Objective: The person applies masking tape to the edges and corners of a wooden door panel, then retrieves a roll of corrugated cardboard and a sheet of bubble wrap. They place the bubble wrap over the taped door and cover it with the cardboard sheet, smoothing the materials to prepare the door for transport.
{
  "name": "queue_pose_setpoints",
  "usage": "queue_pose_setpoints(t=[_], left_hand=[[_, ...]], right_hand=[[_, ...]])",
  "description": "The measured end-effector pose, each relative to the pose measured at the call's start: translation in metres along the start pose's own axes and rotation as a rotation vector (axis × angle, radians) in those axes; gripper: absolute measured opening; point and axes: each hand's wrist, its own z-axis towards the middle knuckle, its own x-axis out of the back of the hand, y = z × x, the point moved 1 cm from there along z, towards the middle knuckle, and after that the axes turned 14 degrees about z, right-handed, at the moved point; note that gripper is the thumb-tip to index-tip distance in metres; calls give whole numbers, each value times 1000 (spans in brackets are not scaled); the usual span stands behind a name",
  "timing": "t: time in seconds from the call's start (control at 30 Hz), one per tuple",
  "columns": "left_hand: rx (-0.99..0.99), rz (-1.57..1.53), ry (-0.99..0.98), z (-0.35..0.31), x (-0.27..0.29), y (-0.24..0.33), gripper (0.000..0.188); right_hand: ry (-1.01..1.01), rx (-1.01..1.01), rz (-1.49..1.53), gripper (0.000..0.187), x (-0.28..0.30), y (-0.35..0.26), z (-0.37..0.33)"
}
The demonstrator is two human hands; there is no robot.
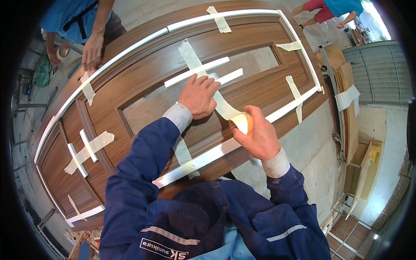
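Note:
A brown wood-grain door panel (151,71) lies flat in front of me, with white foam-like strips around its raised border. My left hand (199,96) rests on the panel's middle, fingers stretched forward against two short white strips (197,72) and the tape across them. In my right hand (262,134) is a roll of masking tape (242,124), gripped between thumb and fingers. A length of cream tape (226,106) runs from the roll back beside my left hand. What lies under my left palm is hidden.
At the upper left, a co-worker's hand (92,53) touches the panel's far edge; their other hand holds a tape roll (63,52). Another person (327,11) stands at the upper right. Boards (345,95) lean along the right side. More taped strips (89,145) cross the panel's left part.

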Motion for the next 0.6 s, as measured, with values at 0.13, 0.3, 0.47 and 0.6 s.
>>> queue_pose_setpoints(t=[0.13, 0.3, 0.47, 0.6], left_hand=[[-153, -49, 160, -22, -8, 27, 76], [-277, 41, -43, -48, -16, 44, 76], [-272, -24, -27, -53, -24, 43, 74], [-224, -32, 89, -48, -20, 41, 57]], right_hand=[[-76, -39, -27, 58, -5, 13, 9], [-125, -61, -6, 62, -9, 28, 21], [-91, -244, 130, 60, -17, 45, 27], [-20, -217, 202, 53, -25, 57, 35]])
